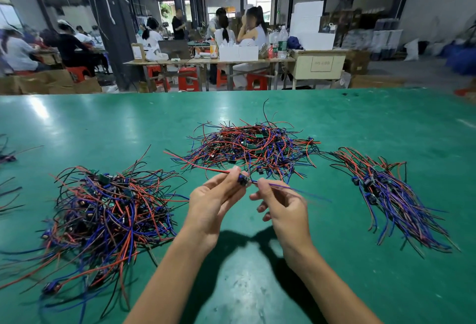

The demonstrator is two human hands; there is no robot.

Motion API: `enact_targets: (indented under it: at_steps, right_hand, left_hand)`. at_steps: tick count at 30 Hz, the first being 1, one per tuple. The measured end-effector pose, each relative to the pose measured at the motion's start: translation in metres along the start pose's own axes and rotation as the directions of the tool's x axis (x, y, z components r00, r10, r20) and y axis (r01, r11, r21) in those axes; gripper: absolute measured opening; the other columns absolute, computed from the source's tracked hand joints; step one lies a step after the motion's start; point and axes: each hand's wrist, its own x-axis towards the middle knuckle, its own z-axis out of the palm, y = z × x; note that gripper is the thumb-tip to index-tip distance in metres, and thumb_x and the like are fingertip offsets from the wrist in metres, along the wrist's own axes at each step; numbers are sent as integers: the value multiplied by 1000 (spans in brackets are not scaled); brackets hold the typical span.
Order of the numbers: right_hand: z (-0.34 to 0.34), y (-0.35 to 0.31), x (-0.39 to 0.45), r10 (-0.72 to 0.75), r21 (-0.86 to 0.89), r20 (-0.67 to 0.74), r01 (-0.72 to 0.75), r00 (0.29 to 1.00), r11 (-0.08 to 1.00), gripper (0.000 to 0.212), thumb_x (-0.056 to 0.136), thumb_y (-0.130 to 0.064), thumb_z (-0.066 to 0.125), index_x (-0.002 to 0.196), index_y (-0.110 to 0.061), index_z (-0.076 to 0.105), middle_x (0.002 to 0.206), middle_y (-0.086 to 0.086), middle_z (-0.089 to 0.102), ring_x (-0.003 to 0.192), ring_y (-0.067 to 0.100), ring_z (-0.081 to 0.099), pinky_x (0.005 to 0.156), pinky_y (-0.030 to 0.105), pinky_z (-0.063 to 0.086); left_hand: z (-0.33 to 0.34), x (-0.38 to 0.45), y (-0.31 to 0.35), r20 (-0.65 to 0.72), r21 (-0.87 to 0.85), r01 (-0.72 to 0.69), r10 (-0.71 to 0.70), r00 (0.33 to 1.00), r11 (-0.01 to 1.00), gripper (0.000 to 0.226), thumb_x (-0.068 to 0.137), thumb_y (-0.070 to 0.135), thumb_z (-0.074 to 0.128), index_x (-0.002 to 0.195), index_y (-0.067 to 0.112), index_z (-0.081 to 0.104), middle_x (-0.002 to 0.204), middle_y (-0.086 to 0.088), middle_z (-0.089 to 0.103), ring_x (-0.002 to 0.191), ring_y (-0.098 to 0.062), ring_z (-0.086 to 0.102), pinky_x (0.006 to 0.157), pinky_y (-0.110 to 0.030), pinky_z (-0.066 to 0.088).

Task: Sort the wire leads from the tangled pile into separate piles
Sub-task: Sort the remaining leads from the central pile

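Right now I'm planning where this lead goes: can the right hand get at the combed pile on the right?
Probably yes. The right hand pinches the lead's purple wires, and only bare green table lies between it and the combed pile.

glossy green table [334, 122], plastic-sheathed wires [252, 143]

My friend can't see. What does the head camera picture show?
Two hands hold one wire lead above a green table: the left hand pinches its red end, the right hand its blue end. A tangled pile lies behind, a messy pile left, a neater pile right.
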Motion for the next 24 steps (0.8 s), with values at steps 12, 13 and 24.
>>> enact_targets:
  at_steps: [12,13,24]
  right_hand:
    - [-11,-3,11,289,221,9,-284,957,933,18,97,-28,63,92,-14,72,73,-3,69,58,3,62,54,15,51]
    - [-12,-5,12,301,255,25,-297,953,920,16,98,-26,62,92,-14,70,74,-2,71,60,4,65,56,16,53]
    - [-38,-8,23,363,53,242,-385,900,921,14,95,-29,64,94,-16,70,69,-2,63,54,7,58,53,18,51]
  left_hand:
    - [4,-3,-21,76,281,-213,199,977,936,12,79,9,80,90,5,76,84,-14,77,79,-22,75,69,-25,59]
    - [4,-3,-20,119,336,-263,236,964,905,15,78,5,81,93,6,76,86,-12,77,79,-20,74,70,-25,59]
    - [-8,1,-7,204,629,-207,98,974,750,16,97,21,63,108,14,73,92,-5,78,67,-22,74,63,-27,57]
